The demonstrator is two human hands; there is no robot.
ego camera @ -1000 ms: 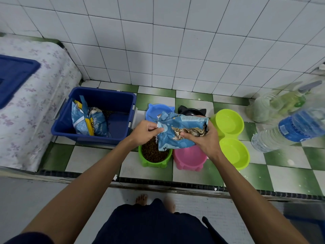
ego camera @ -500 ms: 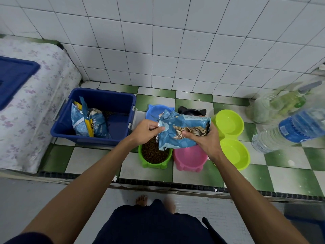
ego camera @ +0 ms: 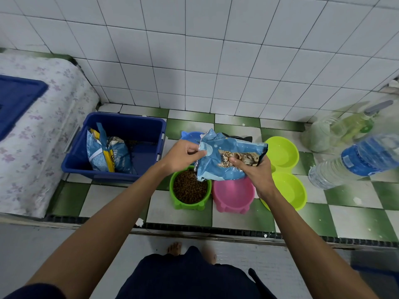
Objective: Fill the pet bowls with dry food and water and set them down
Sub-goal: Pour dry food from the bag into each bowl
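A blue cat-food bag [ego camera: 224,167] hangs tilted over the bowls, its open mouth toward the left. My left hand [ego camera: 182,155] pinches the bag's open edge. My right hand [ego camera: 253,172] grips the bag's body from below. Under the bag's mouth, a green bowl [ego camera: 190,202] holds brown kibble. Beside it stands a pink bowl [ego camera: 234,198] with nothing in it. A lime double bowl [ego camera: 285,169] sits to the right. A blue bowl [ego camera: 191,134] and a black bowl [ego camera: 244,138] are mostly hidden behind the bag.
A blue bin [ego camera: 138,134] at the left holds another food bag [ego camera: 106,155]. A blurred water bottle [ego camera: 356,160] lies at the right, with a jar [ego camera: 321,134] and a green spray bottle [ego camera: 356,121] behind. A flowered cloth surface [ego camera: 32,134] lies far left. My feet stand below the ledge.
The bag has been raised a little and tilted, its mouth lifted by my left hand. The camera view has shifted slightly.
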